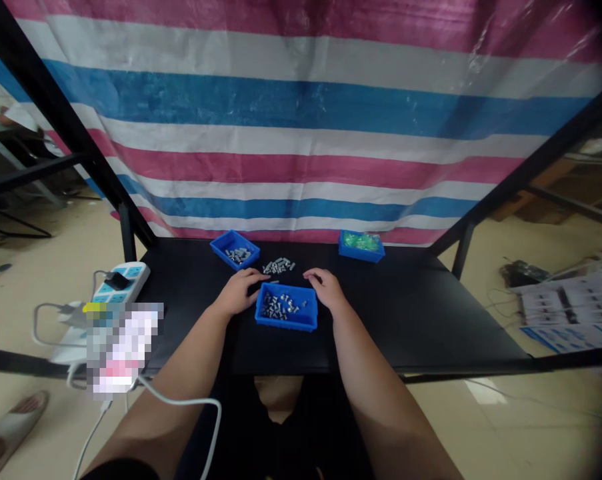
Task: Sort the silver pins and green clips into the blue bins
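Observation:
A blue plastic bin (287, 327) stands between my hands near the front of the black table, with several short metal screws (275, 308) inside, mostly on its left side. My left hand (239, 291) rests at the bin's left back corner, fingers stretched forward and apart from the thumb. My right hand (327, 288) is by the right back corner, fingers extended toward the middle, with nothing visible in them. Just beyond the bin lies a loose pile of small grey metal parts (279, 266). A single grey piece (275, 282) lies between the pile and the bin.
Another blue bin (221, 250) with grey metal parts sits at the back left. At the back right, a blue bin (361, 255) contains green clear-plastic items. A power strip (135, 273) with cables lies at the left edge. Striped sheeting (301, 167) hangs behind the black table (405, 313).

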### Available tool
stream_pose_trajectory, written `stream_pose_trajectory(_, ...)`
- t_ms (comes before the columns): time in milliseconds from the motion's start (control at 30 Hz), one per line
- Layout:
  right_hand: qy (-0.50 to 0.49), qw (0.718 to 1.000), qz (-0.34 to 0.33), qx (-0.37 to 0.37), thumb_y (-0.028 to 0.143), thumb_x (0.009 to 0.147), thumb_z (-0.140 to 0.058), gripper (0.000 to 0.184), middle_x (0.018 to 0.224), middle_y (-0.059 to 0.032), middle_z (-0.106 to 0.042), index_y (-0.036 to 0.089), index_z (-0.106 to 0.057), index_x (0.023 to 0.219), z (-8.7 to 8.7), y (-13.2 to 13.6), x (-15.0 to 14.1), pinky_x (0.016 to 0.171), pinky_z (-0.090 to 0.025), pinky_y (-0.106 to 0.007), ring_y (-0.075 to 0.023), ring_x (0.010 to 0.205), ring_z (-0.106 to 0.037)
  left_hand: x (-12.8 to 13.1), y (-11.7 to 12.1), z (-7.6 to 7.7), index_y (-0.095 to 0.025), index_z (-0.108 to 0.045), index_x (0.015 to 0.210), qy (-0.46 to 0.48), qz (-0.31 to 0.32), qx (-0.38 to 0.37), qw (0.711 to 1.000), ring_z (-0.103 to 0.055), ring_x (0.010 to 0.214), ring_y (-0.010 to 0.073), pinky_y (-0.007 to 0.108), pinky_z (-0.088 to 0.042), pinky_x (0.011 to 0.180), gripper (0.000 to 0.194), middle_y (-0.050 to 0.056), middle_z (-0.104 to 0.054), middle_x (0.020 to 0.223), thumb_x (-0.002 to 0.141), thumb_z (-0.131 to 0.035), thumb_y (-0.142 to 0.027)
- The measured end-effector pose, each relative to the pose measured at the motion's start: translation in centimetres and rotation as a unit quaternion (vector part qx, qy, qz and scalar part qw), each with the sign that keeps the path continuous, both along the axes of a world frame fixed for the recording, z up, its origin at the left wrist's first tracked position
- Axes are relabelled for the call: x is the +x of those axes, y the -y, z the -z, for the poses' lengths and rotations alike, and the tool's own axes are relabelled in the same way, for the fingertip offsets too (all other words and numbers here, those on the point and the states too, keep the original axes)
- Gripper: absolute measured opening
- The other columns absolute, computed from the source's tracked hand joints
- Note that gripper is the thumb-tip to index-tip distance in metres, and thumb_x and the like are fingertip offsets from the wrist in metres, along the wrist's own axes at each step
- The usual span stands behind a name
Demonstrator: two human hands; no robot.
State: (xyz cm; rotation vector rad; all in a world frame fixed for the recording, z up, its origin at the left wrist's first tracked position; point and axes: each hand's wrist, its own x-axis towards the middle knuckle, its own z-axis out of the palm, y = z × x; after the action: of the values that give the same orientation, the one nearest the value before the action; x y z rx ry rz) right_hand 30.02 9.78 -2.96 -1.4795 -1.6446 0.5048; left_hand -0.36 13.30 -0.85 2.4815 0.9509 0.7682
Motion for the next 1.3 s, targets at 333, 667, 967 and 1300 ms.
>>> stream_pose_trajectory(333, -0.012, 0.999, 0.027, -0.014, 0.029, 0.086, -0.055, 0.02, 0.091, -0.0023, -0.074, 0.026, -0.073, 0.093, 1.1, -0.3, 0.4, 0.077, -0.052, -0.034, -0.0208, 0.087, -0.067, 0.1, -0.5, 0.6, -0.025, -0.073, 0.104, -0.007, -0.02, 0.005, 1.0, -0.065, 0.098, 0.0229, 0.039, -0.048, 0.095, 0.019, 0.006, -0.072, 0.107, 0.091, -0.06, -0.03)
stream_pose_trajectory(667, 0.118, 0.993, -0.001, 0.029, 0.02, 0.09, -0.054, 0.037, 0.106, -0.0039, -0.063, 0.034, -0.068, 0.122, 0.1, 0.1, -0.5, 0.088, -0.047, -0.036, -0.0213, 0.097, -0.059, -0.1, -0.5, 0.7, -0.027, -0.071, 0.117, -0.006, 0.027, 0.028, 0.999, -0.063, 0.108, 0.0231, 0.041, -0.047, 0.098, 0.03, 0.008, -0.069, 0.122, 0.093, -0.054, -0.023)
stream_pose_trajectory(967, 0.275, 0.961, 0.012, -0.022, 0.029, 0.097, -0.053, 0.046, 0.111, -0.0045, -0.058, 0.043, -0.052, 0.141, 0.0, -1.0, -1.6, 0.091, -0.039, -0.037, -0.0228, 0.102, -0.053, 0.1, -0.6, 0.8, -0.023, -0.073, 0.102, 0.004, -0.018, 0.014, 1.0, -0.066, 0.095, 0.0218, 0.038, -0.05, 0.092, 0.02, 0.005, -0.075, 0.102, 0.093, -0.055, -0.025)
stream_pose_trajectory(1300, 0.219, 0.975, 0.002, 0.035, 0.021, 0.093, -0.056, 0.034, 0.13, -0.0046, -0.059, 0.031, -0.064, 0.124, -0.6, -0.4, -1.7, 0.097, -0.042, -0.041, -0.025, 0.113, -0.052, -0.4, -0.2, 0.2, -0.022, -0.072, 0.103, 0.023, -0.025, -0.025, 0.999, -0.064, 0.103, 0.0225, 0.039, -0.049, 0.098, 0.026, 0.007, -0.07, 0.105, 0.092, -0.049, -0.02)
